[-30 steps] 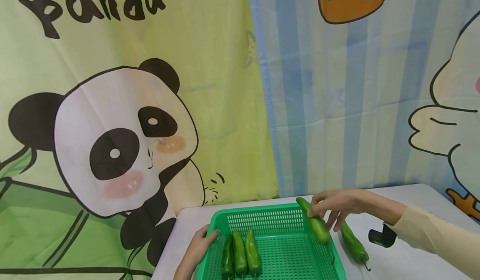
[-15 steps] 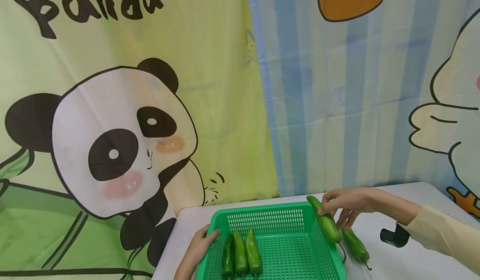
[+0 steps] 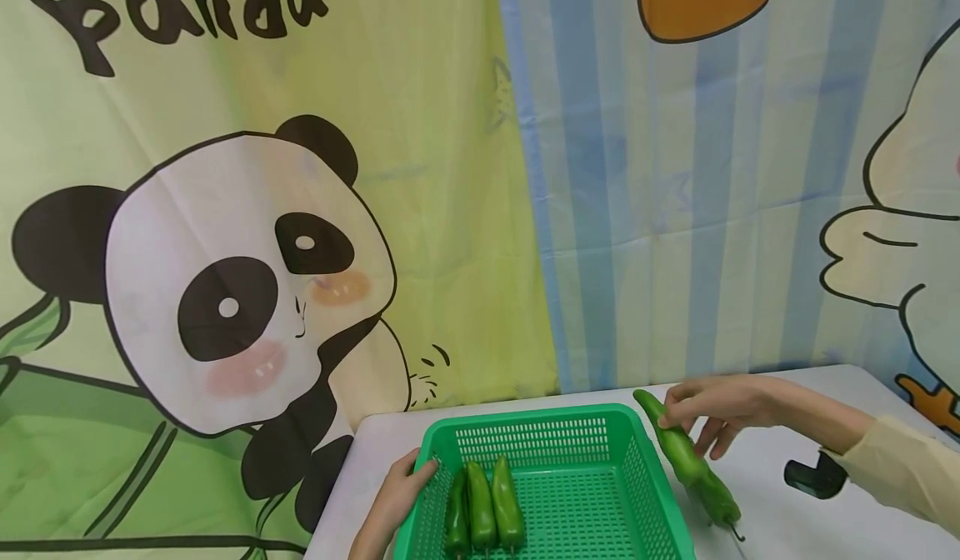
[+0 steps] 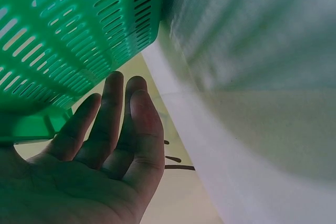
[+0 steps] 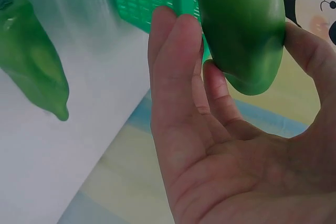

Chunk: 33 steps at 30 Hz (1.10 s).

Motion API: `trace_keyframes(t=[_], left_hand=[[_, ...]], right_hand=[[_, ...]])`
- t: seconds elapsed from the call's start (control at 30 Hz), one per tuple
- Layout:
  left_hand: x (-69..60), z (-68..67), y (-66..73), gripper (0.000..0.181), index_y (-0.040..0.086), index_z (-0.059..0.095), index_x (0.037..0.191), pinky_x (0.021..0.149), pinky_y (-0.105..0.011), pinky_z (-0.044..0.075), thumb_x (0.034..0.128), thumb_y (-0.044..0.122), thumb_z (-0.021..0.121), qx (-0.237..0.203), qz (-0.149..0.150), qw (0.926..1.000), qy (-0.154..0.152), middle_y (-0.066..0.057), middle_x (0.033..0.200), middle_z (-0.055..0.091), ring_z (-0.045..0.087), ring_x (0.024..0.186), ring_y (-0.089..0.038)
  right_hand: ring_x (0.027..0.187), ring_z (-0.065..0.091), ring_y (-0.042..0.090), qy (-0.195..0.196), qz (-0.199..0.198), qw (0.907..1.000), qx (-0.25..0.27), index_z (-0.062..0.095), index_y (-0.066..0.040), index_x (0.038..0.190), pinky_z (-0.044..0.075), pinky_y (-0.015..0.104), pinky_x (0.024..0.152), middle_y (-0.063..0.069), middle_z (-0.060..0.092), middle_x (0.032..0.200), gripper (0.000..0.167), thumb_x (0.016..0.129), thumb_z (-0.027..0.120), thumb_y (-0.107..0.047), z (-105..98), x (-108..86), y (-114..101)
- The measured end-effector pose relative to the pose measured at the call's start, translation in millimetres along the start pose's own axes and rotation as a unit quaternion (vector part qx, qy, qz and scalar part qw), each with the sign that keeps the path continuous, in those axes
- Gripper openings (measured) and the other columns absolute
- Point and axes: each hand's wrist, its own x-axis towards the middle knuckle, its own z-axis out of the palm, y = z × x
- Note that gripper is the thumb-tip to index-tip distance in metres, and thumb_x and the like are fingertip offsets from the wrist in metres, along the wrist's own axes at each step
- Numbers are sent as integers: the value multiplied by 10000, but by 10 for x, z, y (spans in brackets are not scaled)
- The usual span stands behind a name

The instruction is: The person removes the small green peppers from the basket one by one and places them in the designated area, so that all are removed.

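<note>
My right hand [image 3: 723, 410] pinches a long green pepper [image 3: 681, 457] between thumb and fingers, to the right of the green basket [image 3: 528, 414]. In the right wrist view the held pepper [image 5: 245, 35] hangs with its blunt end by my fingertips, and a second pepper [image 5: 34, 59] lies on the table. In the head view that second pepper [image 3: 722, 506] is partly hidden by the held one. My left hand [image 3: 393, 497] holds the basket's left rim, thumb over it and fingers outside along the wall. Several peppers [image 3: 507, 506] lie side by side at the basket's left.
The basket stands on a white table [image 3: 795, 410] whose back edge meets a cartoon curtain [image 3: 465, 210]. A black device [image 3: 817, 475] is at the right wrist.
My right hand has carried its pepper rightward, from above the basket's right side to outside it, over the pepper on the table. The left hand stays on the rim.
</note>
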Motion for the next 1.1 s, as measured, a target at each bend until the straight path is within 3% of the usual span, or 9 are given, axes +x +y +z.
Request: trace_keyframes(t=[0.33,0.9,1.1], left_hand=[[-7,7,6,528,-36,520,1412,719,-368,595,1032,329,524,-27,-18,10000,-5,-183,1150,676,681,877,-188],[-15,14,1,542,-25,521,1420,726,-354,587,1027,348,535,30,31,10000,69,-189,1186,672,675,899,-187],[-8,14,-13,523,-15,540,1403,718,-351,584,1028,349,530,44,29,9999,93,-176,1161,678,671,885,-182]], right_hand=[[797,733,231,-201,84,9997,81,586,-58,1026,586,310,659,132,566,1032,304,981,621,-357,-70,-34,154],[837,720,244,39,650,9978,-118,582,-78,1075,581,318,670,117,552,1030,326,963,620,-382,-141,-32,421],[826,723,232,156,814,9962,-265,590,-84,1022,580,304,653,90,601,979,317,954,626,-391,-152,-14,527]])
